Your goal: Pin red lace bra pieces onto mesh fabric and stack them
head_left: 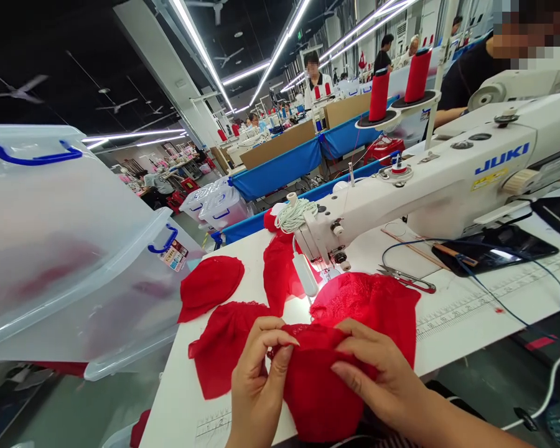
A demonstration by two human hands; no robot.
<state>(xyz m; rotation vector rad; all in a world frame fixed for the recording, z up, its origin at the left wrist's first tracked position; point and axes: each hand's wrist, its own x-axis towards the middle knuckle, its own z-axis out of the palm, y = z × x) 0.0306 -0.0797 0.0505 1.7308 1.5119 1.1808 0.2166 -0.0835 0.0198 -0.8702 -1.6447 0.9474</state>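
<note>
My left hand (264,373) pinches the left upper edge of a red bra cup (324,398) between thumb and fingers. On the opposite side, my right hand (378,367) grips the same piece, its thumb across the front and its fingers behind the edge. Lace shows along the cup's top. Just beyond, a red lace piece (368,305) lies below the needle area of the white sewing machine (392,193). Two more red pieces rest to the left: a folded cup piece (228,348) and a rounded cup (212,283).
Thread snips (408,280) and a dark tablet (499,249) lie right of the machine, with a blue cord across the table (452,323). Stacked clear plastic bins (65,249) stand at the left. Red thread cones (379,96) rise behind. A co-worker (476,74) sits at the far right.
</note>
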